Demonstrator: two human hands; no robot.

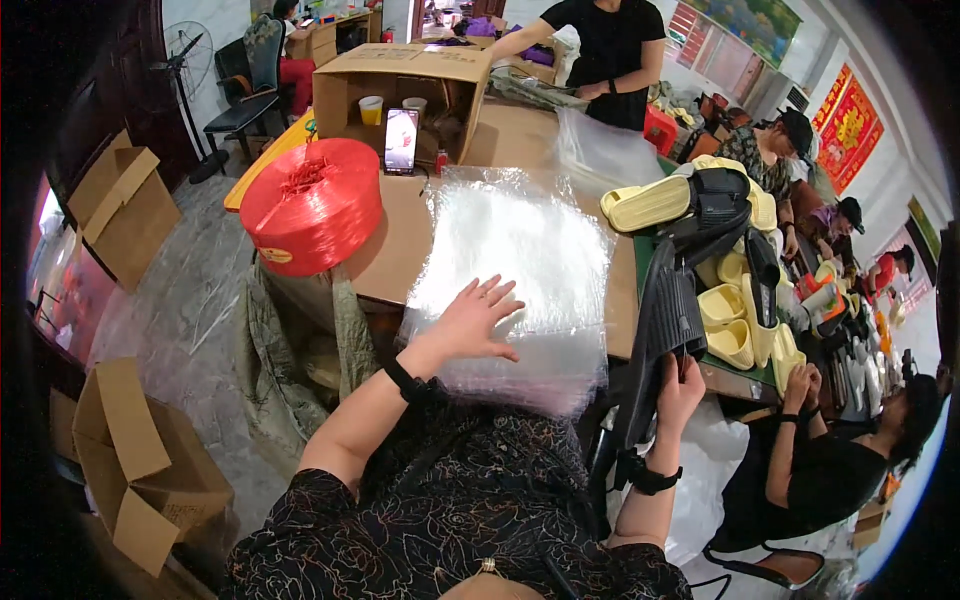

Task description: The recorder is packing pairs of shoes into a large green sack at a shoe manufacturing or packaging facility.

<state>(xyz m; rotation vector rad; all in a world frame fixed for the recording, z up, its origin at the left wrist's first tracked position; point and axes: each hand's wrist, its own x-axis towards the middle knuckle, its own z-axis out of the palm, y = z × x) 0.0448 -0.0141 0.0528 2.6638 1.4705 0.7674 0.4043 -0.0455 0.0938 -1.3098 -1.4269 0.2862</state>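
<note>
A stack of clear plastic bags [520, 240] lies in front of me on the cardboard-covered table. My left hand [470, 325] is spread flat over the bags' near part, fingers apart, holding nothing. To the right, my right hand [680, 395] grips a black slide sandal [672, 320] near its ribbed strap. The sandal hangs upright at the table's right edge, partly overlapping other black footwear behind it. Beyond it sits a pile of cream slides [648, 204] and black slides [720, 195].
A big roll of red plastic twine [312, 205] stands left of the bags. Behind them are a phone [401, 140] and an open cardboard box [400, 62] holding cups. Empty cartons [150, 460] lie on the left floor. Several people work at the right and far side.
</note>
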